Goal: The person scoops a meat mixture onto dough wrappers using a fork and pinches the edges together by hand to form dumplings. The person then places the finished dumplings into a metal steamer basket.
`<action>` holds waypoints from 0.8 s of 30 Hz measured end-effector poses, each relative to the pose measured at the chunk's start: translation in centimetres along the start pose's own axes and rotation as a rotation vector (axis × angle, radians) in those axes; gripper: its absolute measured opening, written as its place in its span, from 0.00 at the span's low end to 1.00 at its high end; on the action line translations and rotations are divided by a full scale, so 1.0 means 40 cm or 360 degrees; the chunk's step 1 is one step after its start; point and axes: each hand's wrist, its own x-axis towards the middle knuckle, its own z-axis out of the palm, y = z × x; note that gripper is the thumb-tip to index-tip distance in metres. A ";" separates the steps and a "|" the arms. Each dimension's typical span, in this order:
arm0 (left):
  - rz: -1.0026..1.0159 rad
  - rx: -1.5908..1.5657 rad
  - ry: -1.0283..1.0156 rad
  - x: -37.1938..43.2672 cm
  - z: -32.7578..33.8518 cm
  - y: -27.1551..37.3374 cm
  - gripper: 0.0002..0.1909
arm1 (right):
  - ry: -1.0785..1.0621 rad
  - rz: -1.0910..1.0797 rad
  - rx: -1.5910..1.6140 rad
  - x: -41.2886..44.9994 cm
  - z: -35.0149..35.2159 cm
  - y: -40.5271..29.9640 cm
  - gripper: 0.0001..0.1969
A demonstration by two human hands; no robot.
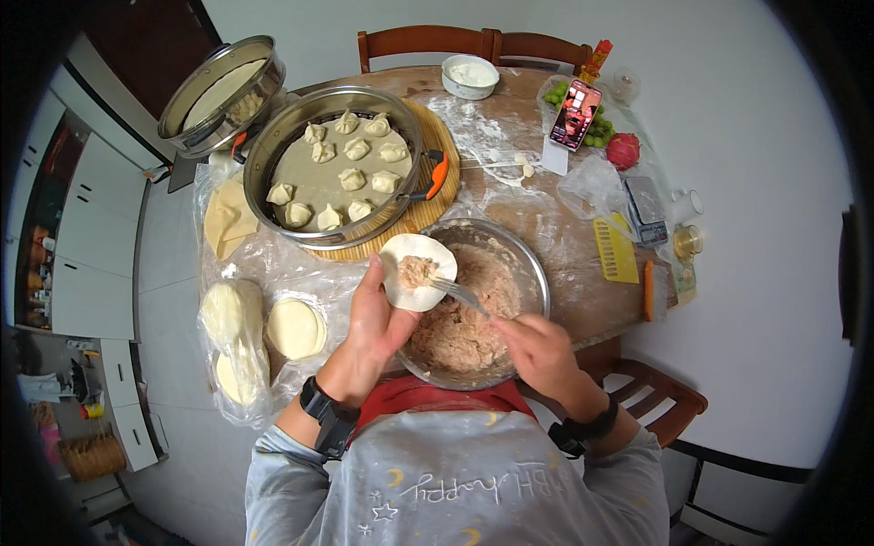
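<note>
A round dough wrapper (433, 261) lies across the fingers of my left hand (377, 315), over the left rim of a steel bowl (539, 273). On the wrapper's middle sits a lump of minced filling (414, 271). My right hand (536, 348) grips a metal fork (464, 295), its tines touching that lump. More pale pink filling (471, 334) covers the inside of the bowl. Beyond my left hand, a steel steamer pot (328, 235) holds several pleated dumplings (355, 148) on a steamer cloth (307, 177).
Stacked wrappers (296, 329) and a plastic bag of wrappers (232, 314) lie at left. A second steamer tier (225, 102) stands at back left. Farther off are a flour bowl (471, 74), a phone (577, 115), a dragon fruit (623, 151), a kitchen scale (646, 211) and a yellow scraper (616, 249).
</note>
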 end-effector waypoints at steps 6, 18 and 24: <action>-0.0116 0.0200 -0.0115 -0.033 0.017 -0.012 0.30 | -0.0107 0.0606 0.0654 0.053 -0.027 -0.018 0.11; -0.0029 0.0280 -0.0077 -0.028 -0.068 0.037 0.29 | -0.0555 0.0497 -0.0434 0.069 -0.087 0.083 0.06; 0.0012 0.0267 -0.0112 -0.036 -0.082 0.033 0.28 | -0.0902 0.0167 -0.0929 0.072 0.006 0.145 0.03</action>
